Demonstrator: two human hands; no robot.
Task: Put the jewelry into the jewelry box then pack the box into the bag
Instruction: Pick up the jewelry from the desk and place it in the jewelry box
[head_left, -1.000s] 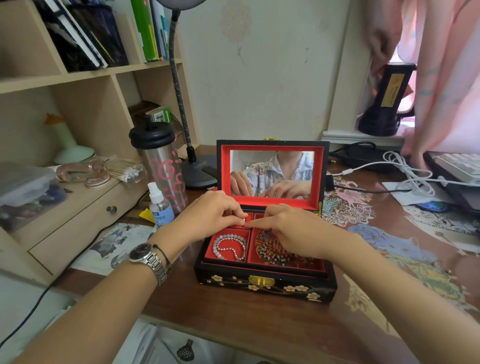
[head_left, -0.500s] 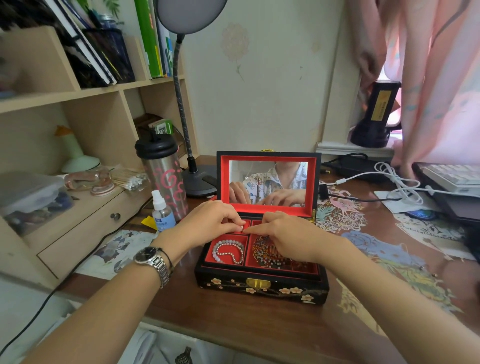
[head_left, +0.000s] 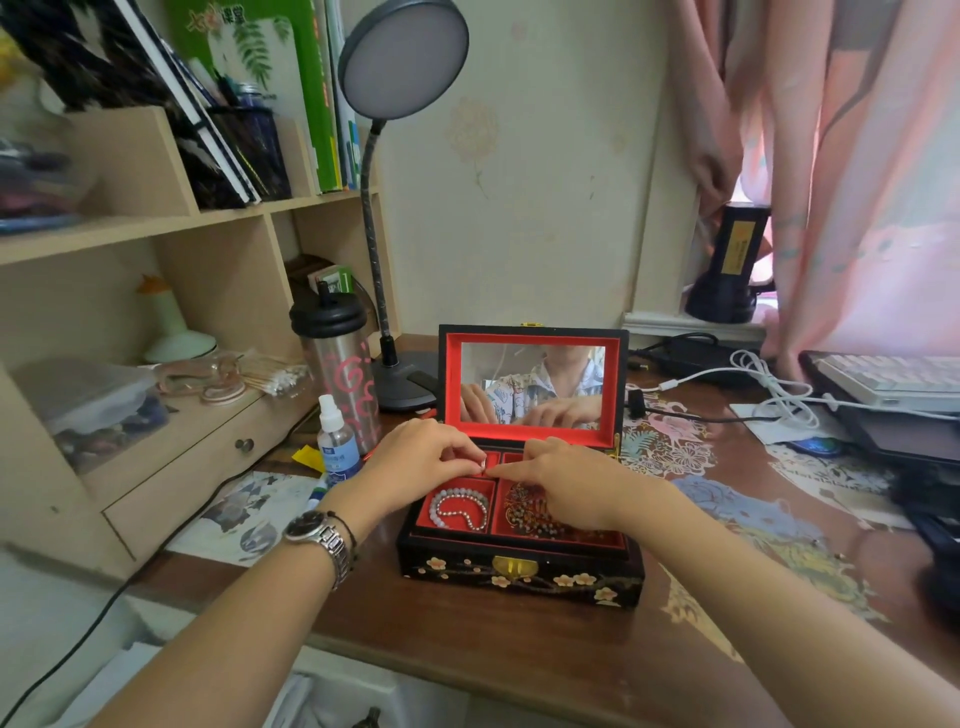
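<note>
Both hands meet over the open jewelry box (head_left: 519, 569) on the desk (head_left: 467, 644). The left hand (head_left: 415, 462) pinches a small silver piece (head_left: 483, 462); the right hand (head_left: 563, 480), fingers curled, steadies it, probably to seat it in a small back compartment.

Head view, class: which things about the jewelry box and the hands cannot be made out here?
- Small silver piece pinched by the left hand: too small to identify.
- Jewelry box's back compartments: hidden by both hands.
- Right hand's grip: fingertips hidden.
- Bag: not in view.
</note>
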